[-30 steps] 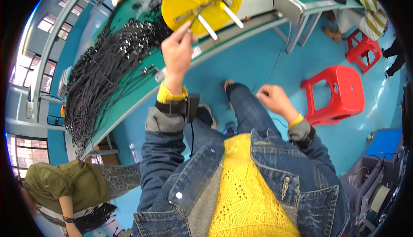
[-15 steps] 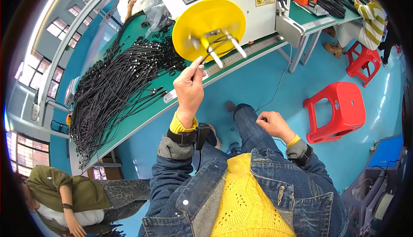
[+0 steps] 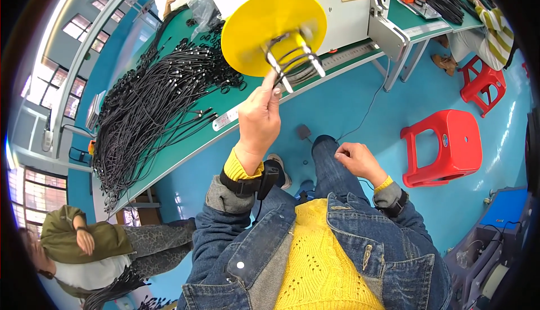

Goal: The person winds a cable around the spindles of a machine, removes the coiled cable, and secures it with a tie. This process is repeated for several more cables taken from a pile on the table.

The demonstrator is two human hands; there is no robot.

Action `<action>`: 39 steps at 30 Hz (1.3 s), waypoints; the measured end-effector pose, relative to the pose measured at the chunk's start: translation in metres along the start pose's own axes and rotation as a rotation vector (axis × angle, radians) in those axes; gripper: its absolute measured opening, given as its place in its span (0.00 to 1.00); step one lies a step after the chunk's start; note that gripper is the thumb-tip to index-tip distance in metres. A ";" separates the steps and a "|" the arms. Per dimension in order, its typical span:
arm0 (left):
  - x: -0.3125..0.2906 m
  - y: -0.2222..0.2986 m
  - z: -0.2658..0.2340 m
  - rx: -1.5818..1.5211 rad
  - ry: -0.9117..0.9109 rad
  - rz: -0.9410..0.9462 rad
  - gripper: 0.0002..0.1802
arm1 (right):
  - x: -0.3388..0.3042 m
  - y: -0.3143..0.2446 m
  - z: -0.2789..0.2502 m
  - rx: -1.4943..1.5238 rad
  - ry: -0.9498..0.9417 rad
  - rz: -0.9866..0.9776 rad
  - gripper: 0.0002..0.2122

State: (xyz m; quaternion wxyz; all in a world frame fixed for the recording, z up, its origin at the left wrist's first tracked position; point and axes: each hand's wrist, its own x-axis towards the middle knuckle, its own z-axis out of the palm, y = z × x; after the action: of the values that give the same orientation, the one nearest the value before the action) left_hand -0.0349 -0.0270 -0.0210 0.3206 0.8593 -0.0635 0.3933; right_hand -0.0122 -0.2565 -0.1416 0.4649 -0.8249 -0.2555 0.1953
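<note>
My left hand (image 3: 260, 116) is raised to the winding machine's yellow disc (image 3: 239, 34). Its thumb and fingers are pinched on a black cable (image 3: 284, 62), which loops around the pale metal prongs (image 3: 316, 65) in front of the disc. The prongs and cable are partly smeared by motion. Over my thigh, my right hand (image 3: 361, 162) is held with its fingers curled closed, and nothing shows in it. To the left of the disc, a large heap of black cables (image 3: 152, 104) covers the green table (image 3: 194, 138).
The white machine body (image 3: 349, 20) stands on the table, a metal ruler (image 3: 226, 117) near its edge. Red stools (image 3: 450, 147) stand at right. A pedal (image 3: 304, 131) lies on the blue floor. One person (image 3: 90, 248) is at lower left; others sit beyond the tables.
The prongs have turned, and more cable loops show around them. My left hand has shifted slightly right and down in view. My right hand stays over my thigh.
</note>
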 end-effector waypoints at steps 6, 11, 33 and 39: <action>0.030 0.030 0.004 0.471 -0.070 0.229 0.22 | 0.020 -0.029 -0.027 -0.008 0.134 -0.216 0.07; 0.038 0.049 0.011 0.707 -0.098 0.327 0.20 | 0.047 -0.088 -0.051 0.160 0.414 -0.380 0.07; 0.047 0.042 0.012 0.415 -0.109 0.326 0.08 | 0.106 -0.109 -0.078 0.295 0.289 -0.446 0.23; 0.043 0.041 0.021 0.384 -0.063 0.272 0.10 | 0.134 -0.097 -0.072 0.511 0.127 -0.632 0.39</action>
State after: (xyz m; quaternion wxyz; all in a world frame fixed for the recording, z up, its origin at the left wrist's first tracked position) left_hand -0.0066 -0.0657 0.0205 0.0933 0.9000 -0.1129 0.4106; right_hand 0.1111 -0.1811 -0.0330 0.7069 -0.5740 -0.4104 0.0489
